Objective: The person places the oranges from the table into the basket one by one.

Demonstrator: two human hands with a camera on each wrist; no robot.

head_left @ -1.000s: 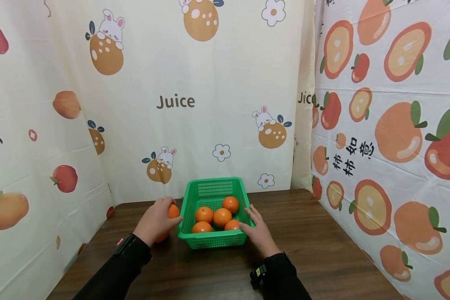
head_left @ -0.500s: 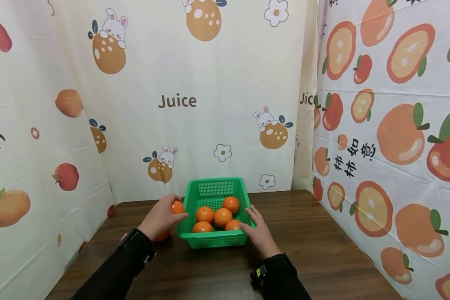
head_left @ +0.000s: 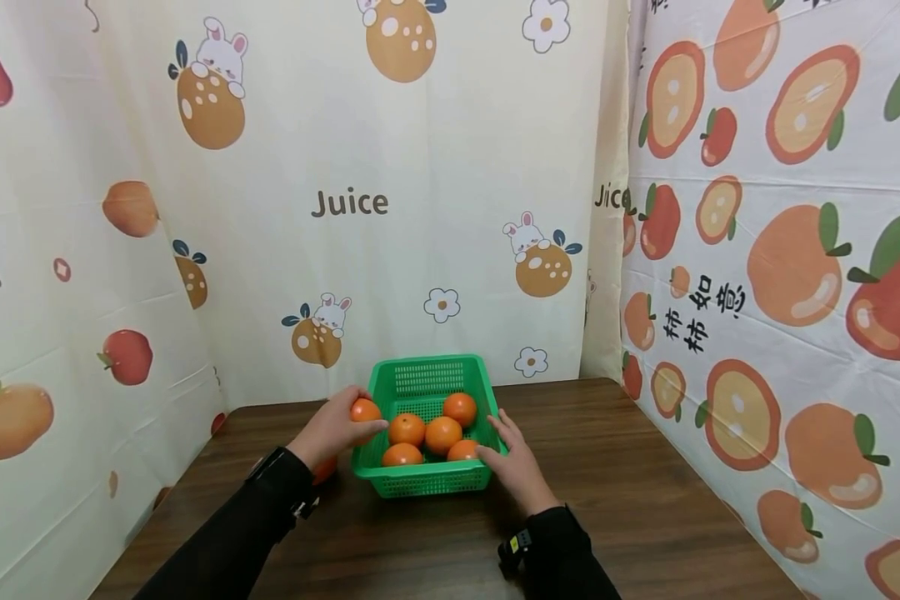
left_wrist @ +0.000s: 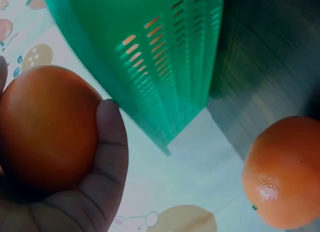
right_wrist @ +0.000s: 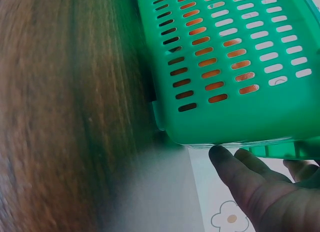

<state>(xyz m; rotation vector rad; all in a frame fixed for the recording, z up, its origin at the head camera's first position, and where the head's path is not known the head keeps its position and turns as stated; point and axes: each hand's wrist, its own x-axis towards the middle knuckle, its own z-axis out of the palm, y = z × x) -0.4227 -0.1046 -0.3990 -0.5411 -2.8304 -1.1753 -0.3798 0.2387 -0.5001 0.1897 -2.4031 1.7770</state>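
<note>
— Hands, status?
— Left hand (head_left: 333, 429) grips an orange (head_left: 364, 410), fingers curled round it, at the left rim of the green basket (head_left: 427, 483). Right hand (head_left: 516, 461) lies with straight fingers against the basket's right wall.
— Contents?
— Four oranges (head_left: 442, 434) inside. Another orange (left_wrist: 282, 173) sits on the tabletop (head_left: 645, 500) left of the basket, partly hidden by the left wrist.

Green basket (head_left: 429, 482): moulded plastic, slotted walls, a soft sheen. The orange (left_wrist: 47, 127) shows smooth, faintly dimpled skin, slightly glossy; the second orange (left_wrist: 282, 172) catches a bright highlight. Worktop (head_left: 645, 467): dark wood grain, low satin finish. Backdrop (head_left: 390, 250): printed cloth or sheet, matt, lightly creased.
</note>
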